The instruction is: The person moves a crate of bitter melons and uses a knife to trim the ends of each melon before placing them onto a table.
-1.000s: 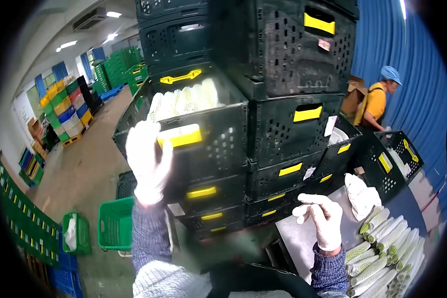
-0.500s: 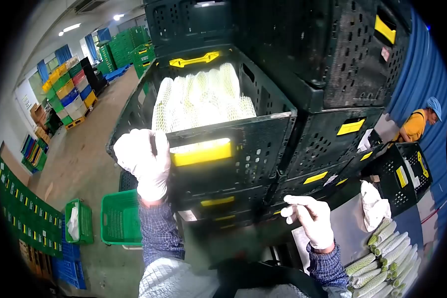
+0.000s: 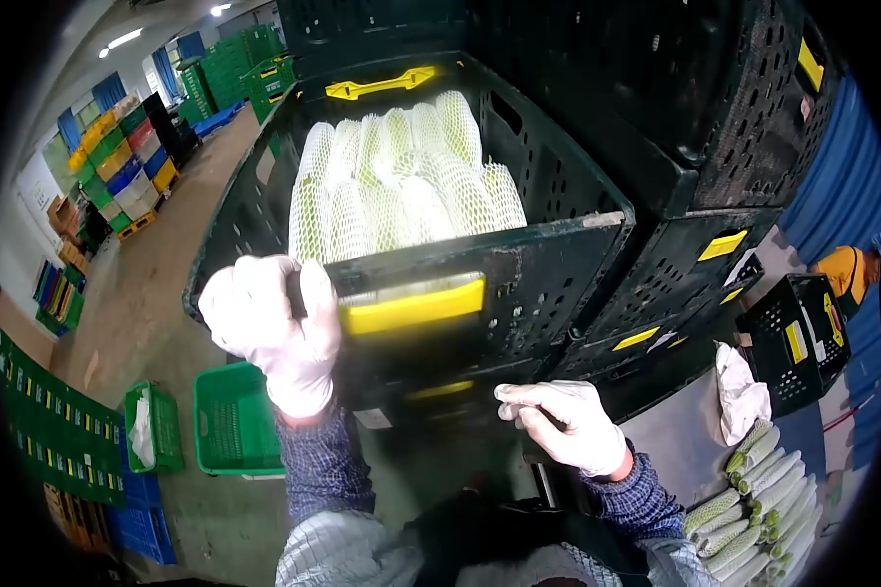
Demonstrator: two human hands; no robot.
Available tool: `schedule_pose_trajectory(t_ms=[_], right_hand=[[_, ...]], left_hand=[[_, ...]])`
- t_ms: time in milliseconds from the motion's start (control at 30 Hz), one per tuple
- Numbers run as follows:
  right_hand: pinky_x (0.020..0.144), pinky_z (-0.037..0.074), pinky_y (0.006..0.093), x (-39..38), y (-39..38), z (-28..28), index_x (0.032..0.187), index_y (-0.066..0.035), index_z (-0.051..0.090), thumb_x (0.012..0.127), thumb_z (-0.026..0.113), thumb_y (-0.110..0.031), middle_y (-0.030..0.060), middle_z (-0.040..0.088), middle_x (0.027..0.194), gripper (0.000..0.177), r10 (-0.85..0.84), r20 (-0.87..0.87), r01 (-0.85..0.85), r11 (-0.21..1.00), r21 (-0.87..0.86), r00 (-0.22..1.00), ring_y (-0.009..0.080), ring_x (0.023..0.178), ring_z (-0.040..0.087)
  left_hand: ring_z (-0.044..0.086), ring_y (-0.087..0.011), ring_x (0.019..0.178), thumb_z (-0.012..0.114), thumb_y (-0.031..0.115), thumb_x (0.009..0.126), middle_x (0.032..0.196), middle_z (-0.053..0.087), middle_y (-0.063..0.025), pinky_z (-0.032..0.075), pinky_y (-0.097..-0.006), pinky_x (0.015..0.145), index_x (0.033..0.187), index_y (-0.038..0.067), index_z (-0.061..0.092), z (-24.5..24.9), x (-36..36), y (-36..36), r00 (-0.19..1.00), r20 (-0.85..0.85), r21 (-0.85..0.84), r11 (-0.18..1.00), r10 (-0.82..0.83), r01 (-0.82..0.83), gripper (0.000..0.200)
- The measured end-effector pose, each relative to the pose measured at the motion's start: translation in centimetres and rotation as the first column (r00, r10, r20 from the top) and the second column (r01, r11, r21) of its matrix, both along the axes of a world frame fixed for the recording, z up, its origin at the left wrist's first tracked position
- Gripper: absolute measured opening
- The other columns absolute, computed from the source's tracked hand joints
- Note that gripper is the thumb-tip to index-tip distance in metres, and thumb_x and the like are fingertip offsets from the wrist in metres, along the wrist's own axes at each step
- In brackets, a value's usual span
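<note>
Head view: dark crate [image 3: 538,279] w/ netted produce [image 3: 396,186] lies on the far side of both hands. L hand [image 3: 276,328] is the nearer one, clamped on its near rim, L of the yellow handle [image 3: 416,305]. From R hand [image 3: 568,421], crate is far & to the left; that hand looks apart from it, thumb & fingertips together, nothing visible btwn them. Produce inside runs lengthwise near-to-far, approx. square to the near wall. Worktop [image 3: 661,419] w/ more netted pcs [image 3: 778,489] is right of R hand.
</note>
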State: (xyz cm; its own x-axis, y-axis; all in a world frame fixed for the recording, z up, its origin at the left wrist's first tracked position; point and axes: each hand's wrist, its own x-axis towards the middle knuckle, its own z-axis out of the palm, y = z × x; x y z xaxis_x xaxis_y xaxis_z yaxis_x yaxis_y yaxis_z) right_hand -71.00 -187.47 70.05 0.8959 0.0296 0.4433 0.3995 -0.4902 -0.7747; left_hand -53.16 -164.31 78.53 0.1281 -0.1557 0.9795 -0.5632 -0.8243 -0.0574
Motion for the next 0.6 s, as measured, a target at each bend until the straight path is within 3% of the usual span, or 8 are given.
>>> schedule_pose_trajectory(t_ms=[133, 200, 333, 400, 433, 467, 500, 600], right_hand=[[0.074, 0.057, 0.0291, -0.3, -0.6, 0.6, 0.113, -0.001, 0.069, 0.085, 0.061, 0.002, 0.0103, 0.074, 0.092, 0.029, 0.048, 0.094, -0.038, 0.994, -0.106, 0.994, 0.021, 0.077, 0.072], [0.074, 0.056, 0.0303, -0.5, -1.1, 0.5, 0.113, -0.002, 0.069, 0.083, 0.062, 0.003, 0.0105, 0.074, 0.091, 0.03, 0.063, 0.153, -0.039, 0.987, -0.156, 0.986, 0.0226, 0.077, 0.072], [0.065, 0.054, 0.0294, -1.6, -1.7, 0.1, 0.108, -0.002, 0.071, 0.085, 0.065, -0.002, 0.0084, 0.073, 0.086, 0.024, -0.053, 0.226, 0.095, 0.979, -0.18, 0.973, 0.02, 0.07, 0.07], [0.066, 0.053, 0.0284, -2.0, -1.7, 0.0, 0.112, -0.002, 0.071, 0.085, 0.064, -0.001, 0.0072, 0.074, 0.085, 0.028, -0.118, 0.195, 0.139, 0.985, -0.101, 0.974, 0.0181, 0.069, 0.069], [0.067, 0.053, 0.0284, -2.2, -1.6, 0.1, 0.113, -0.002, 0.07, 0.085, 0.063, 0.0, 0.0075, 0.074, 0.087, 0.029, -0.137, 0.194, 0.153, 0.986, -0.068, 0.971, 0.0182, 0.071, 0.069], [0.069, 0.053, 0.0285, -2.2, -1.6, 0.3, 0.115, -0.002, 0.07, 0.085, 0.063, 0.001, 0.0077, 0.074, 0.088, 0.031, -0.155, 0.203, 0.166, 0.985, -0.038, 0.967, 0.0182, 0.072, 0.069], [0.07, 0.052, 0.0283, -2.1, -1.6, 0.4, 0.116, -0.002, 0.069, 0.084, 0.062, 0.001, 0.0083, 0.074, 0.09, 0.033, -0.2, 0.203, 0.209, 0.978, -0.025, 0.959, 0.0182, 0.075, 0.069], [0.077, 0.053, 0.03, -0.5, -0.9, 1.4, 0.119, 0.001, 0.067, 0.085, 0.061, 0.001, 0.0129, 0.074, 0.099, 0.035, -0.32, 0.306, 0.32, 0.946, 0.051, 0.897, 0.0211, 0.083, 0.069]], left_hand=[[0.053, -0.0271, 0.071, 0.062, 0.023, 0.088, 0.071, 0.054, -0.0067, 0.039, -0.0378, 0.075, 0.076, 0.007, 0.058, -0.1, 0.2, -0.3, 0.996, 0.09, -0.029, 0.999, 0.025, -0.023, 0.02], [0.054, -0.0272, 0.07, 0.061, 0.024, 0.088, 0.071, 0.055, -0.0071, 0.04, -0.0375, 0.074, 0.078, 0.007, 0.059, 0.0, 0.1, 0.0, 0.999, 0.04, 0.001, 1.0, -0.008, 0.008, 0.02], [0.056, -0.0268, 0.072, 0.063, 0.021, 0.088, 0.074, 0.058, -0.0081, 0.041, -0.0369, 0.073, 0.08, 0.007, 0.062, 0.1, -0.2, 0.0, 0.999, 0.037, 0.006, 1.0, 0.006, -0.006, 0.016], [0.054, -0.0242, 0.074, 0.072, 0.014, 0.078, 0.074, 0.057, -0.0053, 0.041, -0.037, 0.071, 0.079, 0.011, 0.063, 0.4, -0.4, 0.4, 0.997, -0.038, 0.023, 0.997, -0.071, 0.072, 0.01], [0.056, -0.0243, 0.077, 0.074, 0.016, 0.08, 0.077, 0.06, -0.0049, 0.042, -0.0362, 0.073, 0.084, 0.011, 0.066, 0.5, -1.1, 0.6, 0.988, -0.142, 0.011, 0.998, -0.062, 0.064, 0.01], [0.061, -0.0223, 0.087, 0.074, 0.016, 0.081, 0.087, 0.066, -0.0061, 0.046, -0.035, 0.082, 0.098, 0.01, 0.069, 1.2, -1.9, 1.4, 0.965, -0.231, 0.056, 0.988, -0.124, 0.141, 0.018], [0.062, -0.0229, 0.097, 0.071, 0.018, 0.085, 0.098, 0.067, -0.0091, 0.046, -0.0358, 0.09, 0.107, 0.007, 0.068, 1.7, -2.5, 2.3, 0.93, -0.256, -0.046, 0.964, -0.265, 0.262, 0.024], [0.059, -0.0273, 0.121, 0.056, 0.027, 0.098, 0.126, 0.063, -0.0189, 0.043, -0.0414, 0.107, 0.127, -0.003, 0.06, 1.4, -1.1, 6.8, 0.831, -0.105, -0.305, 0.813, -0.546, 0.495, 0.042]])
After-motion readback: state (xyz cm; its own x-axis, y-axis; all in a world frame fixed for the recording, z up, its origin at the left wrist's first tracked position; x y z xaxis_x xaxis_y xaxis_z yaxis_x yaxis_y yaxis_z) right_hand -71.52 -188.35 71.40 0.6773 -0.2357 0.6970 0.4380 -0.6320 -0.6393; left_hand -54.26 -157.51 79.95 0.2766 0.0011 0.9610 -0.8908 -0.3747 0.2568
